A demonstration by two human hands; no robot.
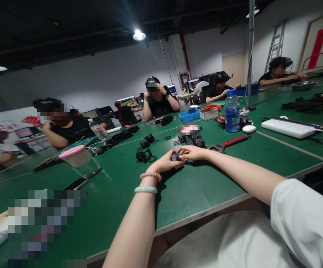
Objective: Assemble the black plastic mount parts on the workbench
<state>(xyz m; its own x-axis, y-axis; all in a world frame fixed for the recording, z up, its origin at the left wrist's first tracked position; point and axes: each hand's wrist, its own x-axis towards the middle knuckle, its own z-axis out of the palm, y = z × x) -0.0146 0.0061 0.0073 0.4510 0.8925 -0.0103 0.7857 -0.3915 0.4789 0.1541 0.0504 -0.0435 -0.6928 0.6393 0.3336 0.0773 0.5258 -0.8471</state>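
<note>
My left hand (165, 160) is closed on a small black plastic part (175, 156), just above the green table (186, 197). From the other side my right hand (192, 152) pinches the same part, its fingertips meeting those of my left. The part's exact kind is partly hidden by my fingers. Left of my hands lie black cable glands or similar round fittings (143, 155) with loose rings. More black pieces (197, 140) sit behind my right hand. To its right rests an adjustable wrench (230, 142) with a red and black handle.
Blue bottle (232, 115), white round object (249, 128) and white power bank (288, 127) stand to the right. A blue tray (189, 115) lies farther back. At left is a clear container with a pink lid (72, 154). Several co-workers sit around the table.
</note>
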